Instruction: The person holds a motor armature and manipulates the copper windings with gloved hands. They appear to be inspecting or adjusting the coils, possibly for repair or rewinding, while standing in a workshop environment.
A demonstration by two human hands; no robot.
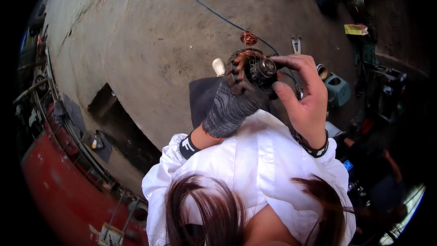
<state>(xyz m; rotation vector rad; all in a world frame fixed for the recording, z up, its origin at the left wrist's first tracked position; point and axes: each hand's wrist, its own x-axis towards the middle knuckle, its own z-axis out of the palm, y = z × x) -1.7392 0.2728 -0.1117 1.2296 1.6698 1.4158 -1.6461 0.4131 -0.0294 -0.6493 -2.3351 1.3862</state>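
My left hand (231,109), in a dark grey knit glove, is closed around a ring-shaped motor stator (237,74) with dark teeth and copper windings, held up in front of my chest. Its fingertips are hidden behind the stator. At the stator's middle sits a dark round metal part (265,69) with a shiny rim and a hollow end. My bare right hand (306,94) grips this part from the right, forefinger at its upper edge and thumb at its lower edge. Whether the part touches the stator's inside cannot be made out.
Beyond the stator, a copper wire coil (249,38) lies on the concrete floor beside a blue-green hose (207,6). A green plastic stool (337,89) stands right. A dark pit (119,120) opens at left, near a red panel (54,187). Another person (384,187) is at lower right.
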